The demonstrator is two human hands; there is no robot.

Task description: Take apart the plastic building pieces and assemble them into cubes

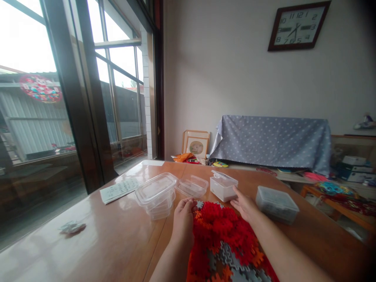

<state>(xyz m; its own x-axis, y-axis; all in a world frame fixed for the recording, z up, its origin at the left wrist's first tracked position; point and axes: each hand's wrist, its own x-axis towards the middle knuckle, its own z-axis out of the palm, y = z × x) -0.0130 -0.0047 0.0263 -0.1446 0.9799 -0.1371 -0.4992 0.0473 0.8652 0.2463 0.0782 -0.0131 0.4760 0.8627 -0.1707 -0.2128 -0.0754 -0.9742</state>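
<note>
Room in a home, around me: wall clock (pixel 299 26); framed picture (pixel 196 147); draped dotted cloth (pixel 273 141); polished table (pixel 117 243); tall windows (pixel 110 64).

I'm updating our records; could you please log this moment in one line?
left hand: beside red pieces; right hand: near clear box; lidded box: farther right

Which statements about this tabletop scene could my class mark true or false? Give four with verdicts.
1. The right hand is beside the plastic box with the raised lid. True.
2. The jigsaw-edged pieces are all blue. False: the jigsaw-edged pieces are red, orange and grey.
3. The wall clock hangs higher than the patterned cloth. True.
4. The paper with writing lies to the right of the right hand. False: the paper with writing lies left of the left hand.
</note>
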